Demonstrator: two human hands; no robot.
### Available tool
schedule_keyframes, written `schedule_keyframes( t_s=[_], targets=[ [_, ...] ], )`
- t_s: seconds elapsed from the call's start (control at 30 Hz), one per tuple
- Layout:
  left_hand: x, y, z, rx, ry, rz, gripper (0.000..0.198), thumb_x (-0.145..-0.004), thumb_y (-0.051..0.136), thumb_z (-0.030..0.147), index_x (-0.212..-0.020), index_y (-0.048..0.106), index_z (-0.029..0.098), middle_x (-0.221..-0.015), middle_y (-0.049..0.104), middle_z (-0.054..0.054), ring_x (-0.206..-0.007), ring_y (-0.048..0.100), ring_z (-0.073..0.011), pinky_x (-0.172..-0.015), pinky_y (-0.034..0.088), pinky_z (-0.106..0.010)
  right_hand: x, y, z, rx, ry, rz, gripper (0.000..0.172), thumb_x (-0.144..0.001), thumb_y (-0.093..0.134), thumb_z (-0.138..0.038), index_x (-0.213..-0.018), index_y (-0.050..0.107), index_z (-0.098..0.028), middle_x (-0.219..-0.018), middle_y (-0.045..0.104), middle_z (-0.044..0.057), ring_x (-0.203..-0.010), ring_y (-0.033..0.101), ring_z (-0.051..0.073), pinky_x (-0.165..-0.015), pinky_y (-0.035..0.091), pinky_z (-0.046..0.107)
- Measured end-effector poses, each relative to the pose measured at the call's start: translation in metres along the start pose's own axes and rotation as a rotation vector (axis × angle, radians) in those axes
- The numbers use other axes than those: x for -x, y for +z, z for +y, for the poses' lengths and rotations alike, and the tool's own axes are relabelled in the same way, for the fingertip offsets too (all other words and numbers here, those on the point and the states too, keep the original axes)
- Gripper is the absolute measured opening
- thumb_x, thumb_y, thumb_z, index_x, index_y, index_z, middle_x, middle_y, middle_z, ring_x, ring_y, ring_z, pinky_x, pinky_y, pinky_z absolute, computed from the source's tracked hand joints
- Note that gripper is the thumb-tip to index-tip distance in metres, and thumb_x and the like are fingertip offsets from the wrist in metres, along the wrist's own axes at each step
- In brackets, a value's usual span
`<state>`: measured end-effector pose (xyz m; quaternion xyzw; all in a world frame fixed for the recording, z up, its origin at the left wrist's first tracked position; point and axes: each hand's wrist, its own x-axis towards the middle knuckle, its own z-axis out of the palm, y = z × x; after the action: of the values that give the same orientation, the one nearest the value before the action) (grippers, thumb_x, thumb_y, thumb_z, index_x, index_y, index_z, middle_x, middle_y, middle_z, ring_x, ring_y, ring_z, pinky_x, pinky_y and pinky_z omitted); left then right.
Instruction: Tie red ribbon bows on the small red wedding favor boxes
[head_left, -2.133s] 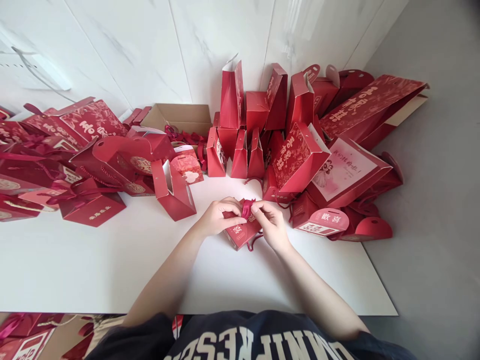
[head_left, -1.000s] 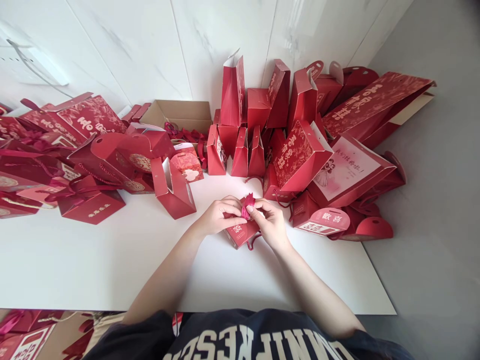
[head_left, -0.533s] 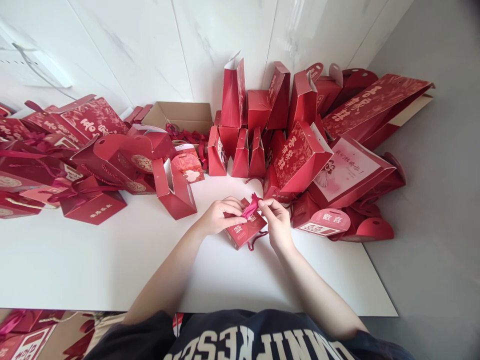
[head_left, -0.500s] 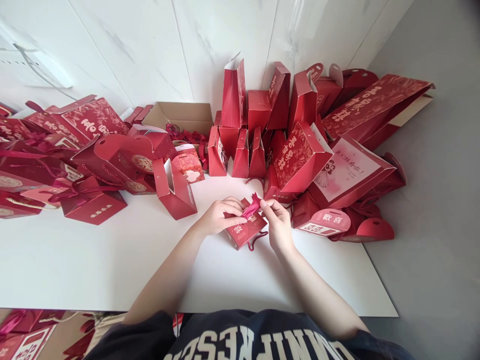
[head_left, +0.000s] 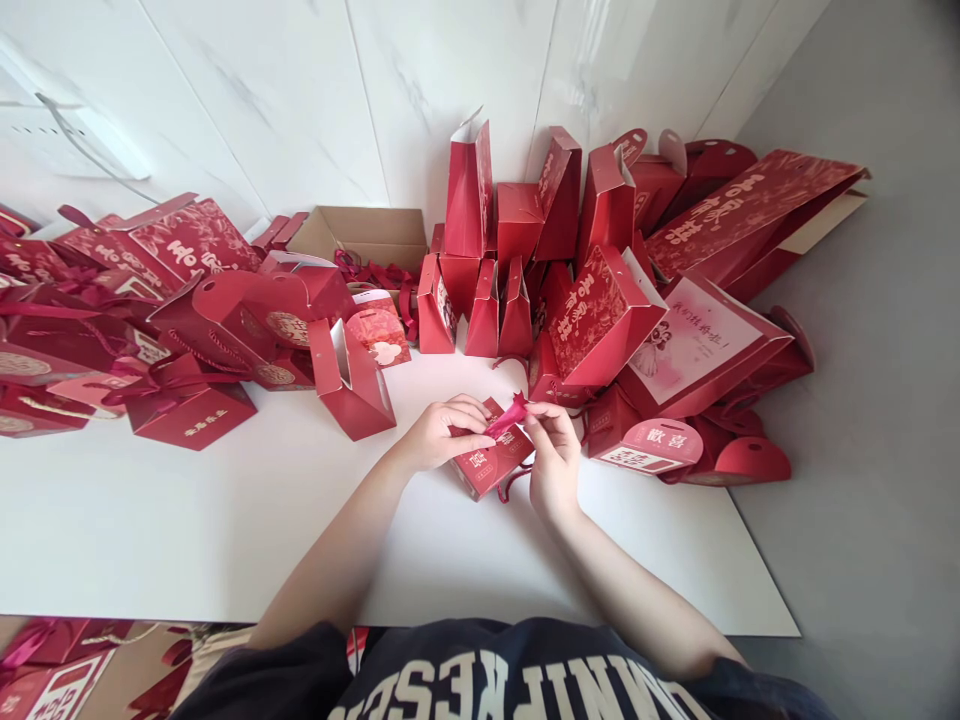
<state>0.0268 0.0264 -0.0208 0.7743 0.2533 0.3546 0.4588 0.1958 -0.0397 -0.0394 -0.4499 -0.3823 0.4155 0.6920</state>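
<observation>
A flat red gift box [head_left: 491,465] with pale printed characters lies on the white table in front of me. Above it, a dark pink ribbon [head_left: 508,417] is stretched between my two hands. My left hand [head_left: 450,435] pinches the ribbon's near end, its fingers resting over the box's left side. At the other end, my right hand [head_left: 555,450] grips the ribbon between thumb and forefinger. A dark red cord [head_left: 513,486] loops out from the box's right side, partly hidden by the right hand.
Red gift boxes [head_left: 480,300] stand along the white wall, and more boxes [head_left: 195,400] crowd the left. A cardboard box [head_left: 367,232] holding ribbons is at the back. A large box [head_left: 697,340] leans at right. The white table [head_left: 300,540] ends against a grey surface.
My right hand has shifted slightly down and left, and the ribbon's far end has tilted right. My left hand and the gift box stay nearly in place.
</observation>
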Motion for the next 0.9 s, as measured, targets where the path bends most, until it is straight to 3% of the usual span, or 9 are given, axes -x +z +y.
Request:
schedule_keyframes(
  t_s=[0.17, 0.27, 0.4, 0.5, 0.57, 0.73, 0.9],
  targets=[
    [-0.001, -0.001, 0.003, -0.003, 0.017, -0.013, 0.009, -0.079, 0.074, 0.028, -0.079, 0.078, 0.019, -0.082, 0.074, -0.009, -0.096, 0.064, -0.0223, -0.089, 0.053, -0.038, -0.002, 0.001, -0.006, 0.027, 0.094, -0.266, 0.055, -0.088, 0.065, -0.03, -0.138, 0.043, -0.03, -0.12, 0.061, 0.006, -0.116, 0.056, 0.022, -0.101, 0.045, 0.04],
    [-0.001, -0.001, 0.001, -0.01, 0.016, -0.023, 0.009, -0.08, 0.074, 0.028, -0.08, 0.078, 0.019, -0.083, 0.074, -0.008, -0.098, 0.063, -0.0227, -0.091, 0.052, -0.038, -0.01, 0.001, -0.01, 0.077, 0.116, -0.35, 0.063, -0.089, 0.062, -0.03, -0.146, 0.036, -0.03, -0.118, 0.064, 0.006, -0.115, 0.058, 0.022, -0.103, 0.044, 0.042],
    [0.0, -0.001, -0.001, -0.02, 0.001, -0.025, 0.011, -0.08, 0.074, 0.028, -0.085, 0.079, 0.02, -0.089, 0.074, -0.009, -0.1, 0.063, -0.0226, -0.093, 0.052, -0.038, -0.028, 0.004, -0.012, 0.195, 0.062, -0.436, 0.053, -0.087, 0.063, -0.026, -0.138, 0.048, -0.026, -0.112, 0.067, 0.005, -0.109, 0.061, 0.02, -0.104, 0.042, 0.042],
    [0.0, -0.002, 0.0, -0.027, -0.014, -0.022, 0.011, -0.08, 0.074, 0.029, -0.085, 0.079, 0.02, -0.091, 0.074, -0.009, -0.102, 0.063, -0.0226, -0.094, 0.052, -0.038, -0.043, 0.008, -0.012, 0.311, -0.011, -0.434, 0.027, -0.083, 0.066, -0.028, -0.11, 0.066, -0.021, -0.1, 0.07, 0.005, -0.097, 0.065, 0.021, -0.097, 0.047, 0.039],
    [0.0, -0.002, 0.001, -0.028, -0.009, -0.013, 0.011, -0.079, 0.075, 0.03, -0.079, 0.078, 0.019, -0.089, 0.073, -0.009, -0.1, 0.063, -0.0226, -0.092, 0.052, -0.038, -0.053, 0.01, -0.013, 0.345, -0.054, -0.35, 0.015, -0.083, 0.065, -0.03, -0.093, 0.067, -0.019, -0.09, 0.07, 0.005, -0.085, 0.065, 0.02, -0.085, 0.052, 0.036],
    [-0.001, -0.001, 0.0, -0.034, 0.025, 0.0, 0.014, -0.077, 0.076, 0.031, -0.071, 0.074, 0.019, -0.081, 0.072, -0.008, -0.093, 0.064, -0.0216, -0.085, 0.054, -0.036, -0.076, 0.017, -0.023, 0.362, -0.164, -0.228, 0.023, -0.082, 0.063, -0.031, -0.102, 0.058, -0.02, -0.085, 0.064, 0.003, -0.072, 0.062, 0.017, -0.069, 0.052, 0.029],
    [-0.001, -0.001, -0.002, -0.027, 0.017, -0.009, 0.016, -0.078, 0.075, 0.032, -0.071, 0.074, 0.018, -0.082, 0.072, -0.008, -0.095, 0.064, -0.0221, -0.086, 0.053, -0.036, -0.091, 0.023, -0.037, 0.853, -0.299, -0.328, 0.024, -0.077, 0.055, -0.015, -0.1, 0.057, -0.022, -0.076, 0.06, 0.0, -0.066, 0.057, 0.017, -0.067, 0.047, 0.03]
  ],
)
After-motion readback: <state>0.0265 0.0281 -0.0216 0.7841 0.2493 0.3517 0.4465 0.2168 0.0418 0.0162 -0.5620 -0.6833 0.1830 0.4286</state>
